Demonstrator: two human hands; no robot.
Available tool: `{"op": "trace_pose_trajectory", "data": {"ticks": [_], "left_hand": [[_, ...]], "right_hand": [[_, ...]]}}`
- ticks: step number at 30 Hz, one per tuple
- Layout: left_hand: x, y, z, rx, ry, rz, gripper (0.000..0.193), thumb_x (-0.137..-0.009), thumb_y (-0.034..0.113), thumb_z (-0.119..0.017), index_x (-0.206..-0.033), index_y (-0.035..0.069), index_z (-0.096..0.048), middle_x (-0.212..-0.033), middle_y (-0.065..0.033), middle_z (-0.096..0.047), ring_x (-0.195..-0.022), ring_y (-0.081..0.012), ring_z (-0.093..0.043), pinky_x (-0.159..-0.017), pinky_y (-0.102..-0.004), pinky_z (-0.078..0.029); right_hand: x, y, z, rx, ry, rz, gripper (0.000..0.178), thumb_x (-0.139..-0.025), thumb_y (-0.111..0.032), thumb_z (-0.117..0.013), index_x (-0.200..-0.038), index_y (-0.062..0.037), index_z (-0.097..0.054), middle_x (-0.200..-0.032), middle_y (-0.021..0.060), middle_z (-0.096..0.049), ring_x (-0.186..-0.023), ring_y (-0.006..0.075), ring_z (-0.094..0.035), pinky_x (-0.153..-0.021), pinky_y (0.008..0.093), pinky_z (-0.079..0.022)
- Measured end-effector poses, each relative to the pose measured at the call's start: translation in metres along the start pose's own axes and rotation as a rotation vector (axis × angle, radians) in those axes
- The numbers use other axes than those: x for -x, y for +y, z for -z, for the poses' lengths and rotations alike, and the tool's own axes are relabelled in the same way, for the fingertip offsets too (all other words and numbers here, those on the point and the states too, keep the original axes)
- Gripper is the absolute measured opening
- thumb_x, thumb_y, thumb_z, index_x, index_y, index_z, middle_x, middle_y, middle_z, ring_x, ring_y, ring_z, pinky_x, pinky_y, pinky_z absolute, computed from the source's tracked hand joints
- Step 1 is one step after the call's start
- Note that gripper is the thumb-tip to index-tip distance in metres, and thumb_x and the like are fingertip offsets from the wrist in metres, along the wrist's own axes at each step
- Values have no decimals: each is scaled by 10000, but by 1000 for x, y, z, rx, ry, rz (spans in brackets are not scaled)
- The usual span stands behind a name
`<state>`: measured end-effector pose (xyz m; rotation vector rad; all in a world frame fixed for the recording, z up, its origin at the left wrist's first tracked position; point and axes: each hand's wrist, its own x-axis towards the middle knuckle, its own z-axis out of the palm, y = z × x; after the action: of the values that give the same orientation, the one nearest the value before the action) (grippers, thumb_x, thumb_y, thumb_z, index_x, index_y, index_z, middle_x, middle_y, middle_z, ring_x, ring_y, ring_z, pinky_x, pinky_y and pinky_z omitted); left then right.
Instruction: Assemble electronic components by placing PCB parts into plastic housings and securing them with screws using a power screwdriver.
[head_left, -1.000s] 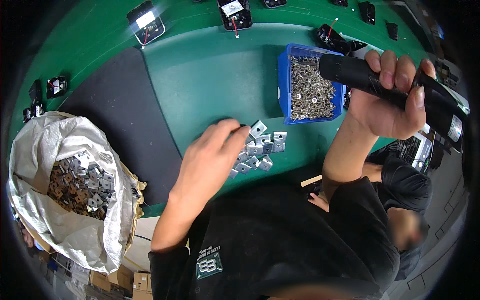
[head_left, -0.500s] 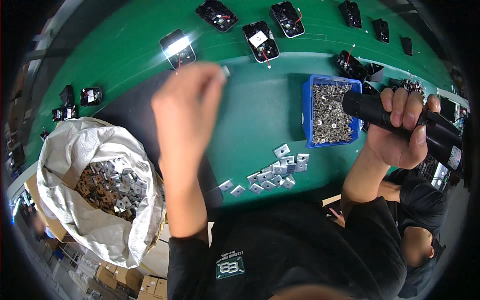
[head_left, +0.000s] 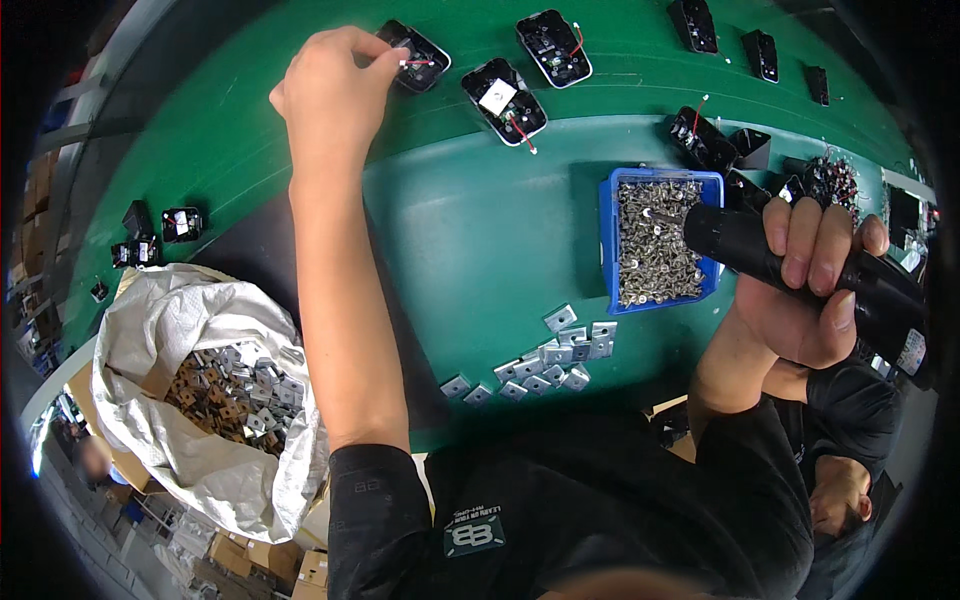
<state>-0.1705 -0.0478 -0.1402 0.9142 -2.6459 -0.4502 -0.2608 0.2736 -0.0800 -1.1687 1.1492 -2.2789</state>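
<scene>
My left hand point(head_left: 338, 85) reaches far over the green surface, thumb and fingers pinched at the left edge of a black plastic housing point(head_left: 418, 62). A red wire with a white plug lies in that housing. Whatever the pinch holds is hidden. My right hand point(head_left: 800, 285) is wrapped round a black power screwdriver point(head_left: 745, 232), held slantwise. Its front end points left over a blue bin point(head_left: 606, 250) full of small metal screws point(head_left: 655, 245). Another housing point(head_left: 485, 85) carries a pale square plate point(head_left: 497, 96) with a hole.
Several square metal plates point(head_left: 555, 355) lie loose near my body. A white woven sack point(head_left: 130, 375) of similar metal pieces stands at left. More black housings point(head_left: 555, 48) sit along the far side. At right are wire bundles point(head_left: 830, 185) and another person point(head_left: 850, 410).
My left hand has moved farther away, up to the housing. The lit housing seen earlier is no longer visible. The screwdriver remains in my right hand over the bin.
</scene>
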Motion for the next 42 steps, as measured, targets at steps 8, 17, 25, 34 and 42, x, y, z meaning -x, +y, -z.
{"op": "trace_pose_trajectory", "data": {"ticks": [8, 17, 25, 34, 42], "left_hand": [[-19, -23, -12, 37, -115, -50, 366, -806, 332, -692, -1066, 74, -679, -937, -116, -706, -863, -257, -679, -773, -343, -510], [85, 40, 55, 327, -109, -160, 141, -769, 123, -696, -883, 41, -686, -835, -108, -695, -808, -311, -656, -762, -376, -488], [156, 46, 28, 512, -313, -237, 288, -734, 97, -693, -1015, 42, -653, -969, -99, -637, -909, -294, -596, -880, -393, -406], [158, 82, 27, 567, -135, -479, 318, -664, 166, -803, -947, 73, -691, -709, -7, -605, -652, -179, -589, -629, -317, -444], [184, 81, 31, 998, -220, -236, 164, -778, -24, -708, -941, -12, -694, -854, -92, -715, -676, -131, -658, -599, -230, -516]], "right_hand": [[-2, 1, -4, 2, 24, -12, 527, -823, -198, -595, -1310, -107, -413, -820, -15, -497, -722, 129, -462, -742, 335, -386], [-1, -15, -8, -44, 26, -59, 426, -774, -224, -667, -1173, -147, -542, -814, -62, -548, -737, 82, -483, -782, 274, -354], [0, -26, -27, -163, 89, -67, 414, -715, -221, -710, -1100, -141, -577, -790, -70, -566, -708, 62, -505, -767, 247, -375], [7, -33, -45, -253, 81, -46, 442, -667, -167, -756, -1065, -95, -578, -755, -63, -588, -684, 64, -552, -734, 230, -420], [11, -32, -56, -427, 66, -37, 339, -641, -104, -798, -903, -117, -582, -729, -51, -597, -681, 68, -577, -739, 227, -468]]}}
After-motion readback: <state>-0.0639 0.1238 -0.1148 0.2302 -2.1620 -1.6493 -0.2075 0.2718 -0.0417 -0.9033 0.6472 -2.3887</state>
